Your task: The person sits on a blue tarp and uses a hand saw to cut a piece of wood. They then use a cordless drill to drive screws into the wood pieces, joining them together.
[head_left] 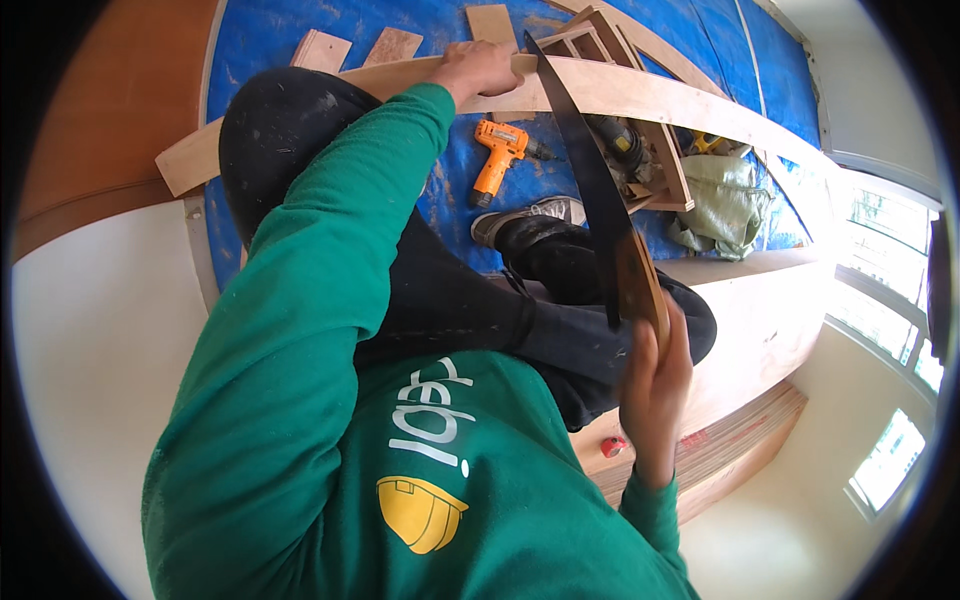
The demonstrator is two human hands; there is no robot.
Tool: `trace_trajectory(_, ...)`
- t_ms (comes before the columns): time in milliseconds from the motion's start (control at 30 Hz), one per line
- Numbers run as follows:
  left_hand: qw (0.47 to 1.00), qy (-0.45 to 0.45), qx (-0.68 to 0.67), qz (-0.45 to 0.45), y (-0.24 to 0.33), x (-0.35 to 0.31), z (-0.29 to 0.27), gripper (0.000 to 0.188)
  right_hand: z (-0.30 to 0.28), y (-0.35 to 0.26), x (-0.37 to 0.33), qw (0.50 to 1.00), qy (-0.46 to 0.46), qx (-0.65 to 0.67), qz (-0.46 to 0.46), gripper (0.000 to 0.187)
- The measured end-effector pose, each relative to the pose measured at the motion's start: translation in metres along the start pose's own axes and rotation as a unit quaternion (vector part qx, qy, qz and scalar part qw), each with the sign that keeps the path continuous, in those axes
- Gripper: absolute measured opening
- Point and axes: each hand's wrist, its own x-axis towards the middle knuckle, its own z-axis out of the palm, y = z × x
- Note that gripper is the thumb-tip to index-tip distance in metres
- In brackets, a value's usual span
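Observation:
A long pale wooden board (680, 100) stretches across the upper view, by my bent left knee. My left hand (478, 72) is closed round the board's edge, just left of a handsaw (588, 175). That saw has a dark blade and a wooden handle, and my right hand (657, 385) grips the handle low on the right. The blade's far end lies across the board, close to my left fingers. Whether its teeth have entered the wood I cannot tell. Slight blur covers my right hand.
Below the board, an orange cordless drill (500, 158) lies on the blue floor sheet (445, 190). A wooden tool box (675, 165) holds tools, and a pale green sack (722, 205) sits beside it. Wood offcuts (393, 46) lie beyond the board. Stacked sheets (745, 440) stand at right.

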Motion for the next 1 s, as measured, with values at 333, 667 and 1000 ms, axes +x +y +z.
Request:
trace_trajectory(333, 1.0, -0.016, -0.023, -0.001, 0.01, -0.013, -0.004, 0.068, 0.107, 0.01, 0.166, 0.991, 0.014, 0.04, -0.126, 0.037)
trace_trajectory(667, 1.0, 0.0, -0.002, 0.005, 0.001, 0.0, -0.002, 0.064, 0.038, 0.009, 0.042, 0.993, 0.012, -0.018, -0.114, 0.037)
trace_trajectory(1000, 1.0, -0.002, -0.014, -0.012, 0.004, -0.007, -0.009, 0.065, 0.089, 0.011, 0.122, 0.978, 0.027, 0.042, -0.202, 0.035)
